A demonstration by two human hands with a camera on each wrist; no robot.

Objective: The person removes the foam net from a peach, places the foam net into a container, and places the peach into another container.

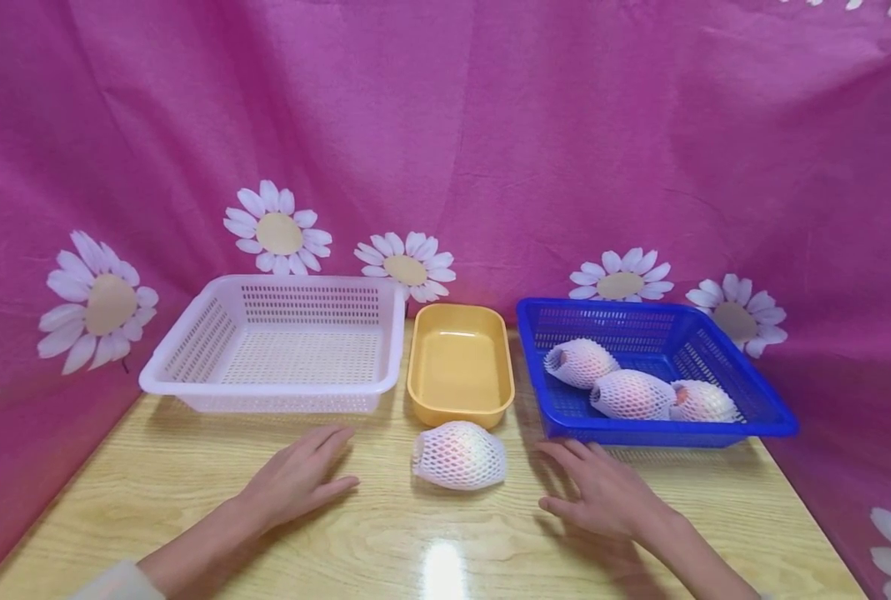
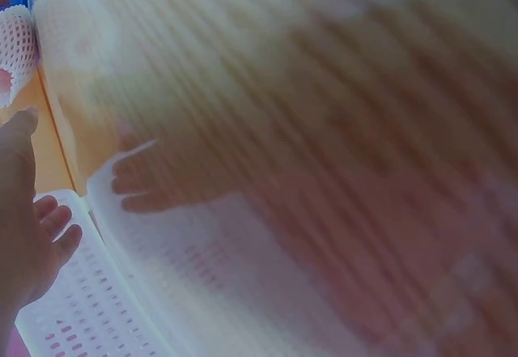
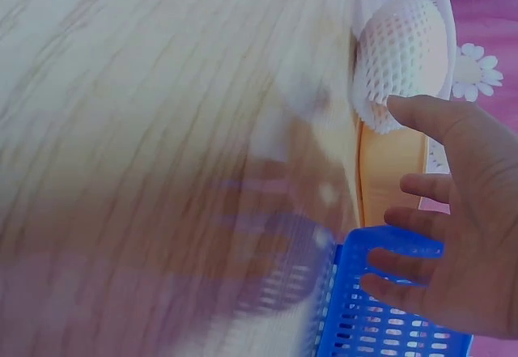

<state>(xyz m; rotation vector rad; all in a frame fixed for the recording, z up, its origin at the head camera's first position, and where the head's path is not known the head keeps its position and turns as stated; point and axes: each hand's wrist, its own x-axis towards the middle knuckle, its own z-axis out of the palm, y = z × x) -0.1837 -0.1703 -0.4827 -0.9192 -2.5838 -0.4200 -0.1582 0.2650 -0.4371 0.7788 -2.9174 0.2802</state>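
Note:
A round, pinkish-yellow fruit in a white foam net [image 1: 460,456] lies on the wooden table, just in front of the yellow tray [image 1: 462,367]. To its left is my left hand [image 1: 298,473], fingers loosely extended, apart from the fruit and holding nothing. My right hand [image 1: 598,487] is on the fruit's other side, fingers spread, near the front of the blue basket [image 1: 663,429]. In the right wrist view, the thumb of the right hand [image 3: 477,211] overlaps the netted fruit [image 3: 402,53]; the head view shows a gap between them.
Inside the blue basket lie three more netted fruits [image 1: 633,395]. A white basket [image 1: 272,389] with slotted walls stands at the back left, with nothing in it. Behind everything hangs a magenta cloth [image 1: 445,150] printed with daisies. The wooden tabletop [image 1: 385,542] reflects light near its front.

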